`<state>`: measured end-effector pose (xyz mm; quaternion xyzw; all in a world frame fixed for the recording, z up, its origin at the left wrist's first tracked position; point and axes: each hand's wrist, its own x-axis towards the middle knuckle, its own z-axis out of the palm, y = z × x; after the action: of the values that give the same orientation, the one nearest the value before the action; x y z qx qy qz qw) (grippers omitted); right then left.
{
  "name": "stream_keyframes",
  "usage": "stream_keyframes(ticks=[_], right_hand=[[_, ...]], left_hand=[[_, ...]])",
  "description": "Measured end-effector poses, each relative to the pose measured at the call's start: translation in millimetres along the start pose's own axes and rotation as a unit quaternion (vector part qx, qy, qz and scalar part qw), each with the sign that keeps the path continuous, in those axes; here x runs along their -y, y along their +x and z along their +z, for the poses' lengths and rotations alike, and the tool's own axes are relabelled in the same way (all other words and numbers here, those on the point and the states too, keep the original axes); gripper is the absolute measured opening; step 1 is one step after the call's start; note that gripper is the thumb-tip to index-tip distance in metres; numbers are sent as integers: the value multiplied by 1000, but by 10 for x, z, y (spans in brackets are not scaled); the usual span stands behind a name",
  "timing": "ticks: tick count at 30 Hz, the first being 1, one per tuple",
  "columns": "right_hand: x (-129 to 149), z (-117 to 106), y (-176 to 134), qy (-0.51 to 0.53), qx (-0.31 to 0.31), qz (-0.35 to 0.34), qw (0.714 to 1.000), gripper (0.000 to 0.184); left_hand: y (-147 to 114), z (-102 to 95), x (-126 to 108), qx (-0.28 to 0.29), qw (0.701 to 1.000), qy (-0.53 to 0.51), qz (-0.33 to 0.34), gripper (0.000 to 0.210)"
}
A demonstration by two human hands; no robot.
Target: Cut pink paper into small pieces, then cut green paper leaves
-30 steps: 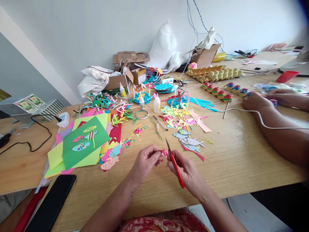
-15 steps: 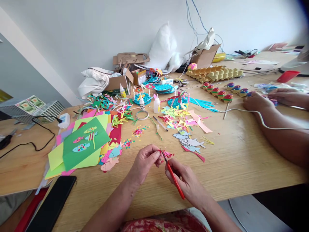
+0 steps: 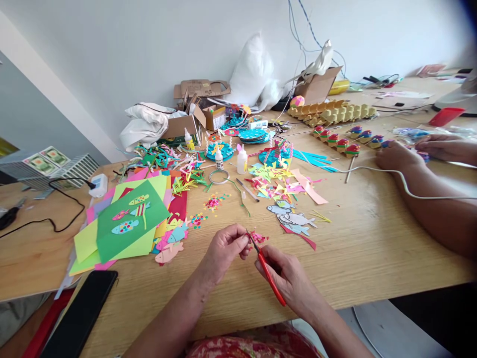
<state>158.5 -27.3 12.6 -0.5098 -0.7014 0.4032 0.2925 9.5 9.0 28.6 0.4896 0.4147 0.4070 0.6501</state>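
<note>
Red-handled scissors (image 3: pixel 269 277) are gripped in my right hand (image 3: pixel 292 281), blades pointing up and left. Their tips meet the fingertips of my left hand (image 3: pixel 223 253), which pinches a tiny piece of red paper, mostly hidden by the fingers. Just behind the blades lies a small heap of pinkish-red paper snippets (image 3: pixel 259 237). Paper fish (image 3: pixel 169 252) in several colours lie left of my left hand, and grey-blue paper fish (image 3: pixel 296 220) lie beyond my right hand.
Coloured paper sheets (image 3: pixel 149 223) are stacked at left, with a black phone (image 3: pixel 82 313) in front. Glue bottles (image 3: pixel 242 161), a tape ring (image 3: pixel 219 177), a pen (image 3: pixel 249 191) and paper scraps (image 3: pixel 276 176) lie ahead. Another person's arms (image 3: pixel 417 184) and a white cable (image 3: pixel 406 189) are at right.
The scissor tips have shifted very slightly at my left fingertips, and less red paper shows there now. Both hands stay in nearly the same place.
</note>
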Motion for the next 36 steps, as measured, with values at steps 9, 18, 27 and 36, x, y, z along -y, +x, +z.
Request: stream_keyframes(ticks=[9, 18, 27, 36], right_hand=[[-5, -15, -20, -2, 10, 13, 1000, 29], [-4, -31, -32, -7, 8, 12, 1000, 32], [-15, -45, -56, -18, 12, 22, 1000, 33], [-7, -72, -64, -39, 23, 25, 999, 34]], left_hand=[[2, -14, -10, -8, 1000, 1, -15, 17], [3, -15, -17, -18, 1000, -4, -20, 18], [15, -36, 0, -23, 1000, 1, -16, 15], [34, -79, 11, -19, 999, 35, -8, 15]])
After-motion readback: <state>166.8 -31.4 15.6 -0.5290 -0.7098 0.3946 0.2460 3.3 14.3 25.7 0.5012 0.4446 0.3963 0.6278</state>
